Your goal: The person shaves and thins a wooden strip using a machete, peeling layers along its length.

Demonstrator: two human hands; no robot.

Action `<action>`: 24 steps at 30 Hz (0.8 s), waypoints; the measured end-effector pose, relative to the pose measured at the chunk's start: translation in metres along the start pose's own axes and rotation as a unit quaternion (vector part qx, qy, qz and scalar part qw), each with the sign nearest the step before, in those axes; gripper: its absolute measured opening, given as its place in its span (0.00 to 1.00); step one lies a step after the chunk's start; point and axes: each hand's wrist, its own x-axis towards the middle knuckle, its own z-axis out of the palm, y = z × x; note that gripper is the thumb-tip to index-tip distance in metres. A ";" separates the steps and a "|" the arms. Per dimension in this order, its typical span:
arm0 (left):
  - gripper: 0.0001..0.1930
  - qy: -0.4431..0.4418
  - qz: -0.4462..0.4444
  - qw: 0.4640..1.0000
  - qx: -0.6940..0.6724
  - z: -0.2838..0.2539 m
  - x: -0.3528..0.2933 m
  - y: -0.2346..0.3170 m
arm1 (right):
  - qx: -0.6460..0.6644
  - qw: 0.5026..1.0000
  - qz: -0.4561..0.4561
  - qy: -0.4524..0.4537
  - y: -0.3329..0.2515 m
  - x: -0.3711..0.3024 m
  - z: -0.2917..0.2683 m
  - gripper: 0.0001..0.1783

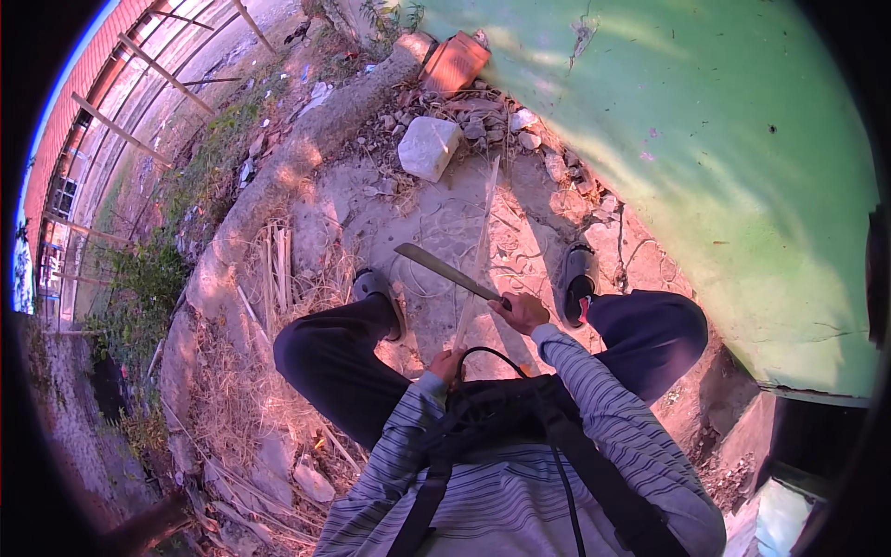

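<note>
My right hand (pixel 524 314) is closed around the handle of a machete (pixel 434 265). Its long dark blade points to the far left, between my feet. In my left hand (pixel 445 366), close to my body, is the near end of a long, thin, pale wooden strip (pixel 486 215). From there the strip stretches away from me toward the rubble. The blade crosses the strip a little ahead of my left hand; whether they touch I cannot tell.
A pale stone block (pixel 430 148) lies ahead, with rubble (pixel 478 125) and an orange brick (pixel 455 63) behind it. A green wall (pixel 705 158) rises on the right. Split pale strips (pixel 277 265) and dry fibres lie left. My shoes (pixel 380 302) flank the work.
</note>
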 end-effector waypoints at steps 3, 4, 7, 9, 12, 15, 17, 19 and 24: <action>0.26 0.004 -0.010 1.000 -0.026 -0.004 -0.007 0.006 | -0.052 0.996 -0.038 -0.062 -0.007 0.000 -0.002 0.39; 0.25 0.008 -0.014 1.000 -0.025 -0.001 -0.012 0.006 | -0.053 0.996 -0.038 -0.060 -0.004 0.002 -0.002 0.39; 0.23 -0.004 -0.011 0.998 -0.060 0.008 -0.017 0.011 | 0.033 0.999 0.036 0.024 0.007 0.005 -0.008 0.38; 0.23 -0.019 -0.005 0.995 -0.095 0.008 -0.021 0.016 | 0.026 0.999 0.032 0.025 0.003 0.003 -0.005 0.38; 0.21 -0.001 -0.016 0.998 -0.068 -0.004 -0.025 0.011 | 0.011 1.000 0.008 0.003 -0.011 0.002 -0.003 0.38; 0.21 0.020 0.015 0.999 -0.031 -0.004 -0.037 0.009 | -0.028 0.999 -0.010 -0.031 -0.010 0.007 -0.005 0.39; 0.20 -0.023 0.080 0.997 0.000 -0.005 -0.041 0.007 | 0.018 0.997 0.056 0.047 0.012 0.014 -0.009 0.39; 0.21 -0.008 0.080 0.996 0.032 -0.002 -0.045 0.010 | 0.056 0.992 0.086 0.071 0.023 0.013 -0.012 0.39; 0.22 0.040 0.079 0.990 0.112 0.012 -0.054 0.038 | 0.116 0.991 0.033 0.058 0.000 0.014 -0.007 0.38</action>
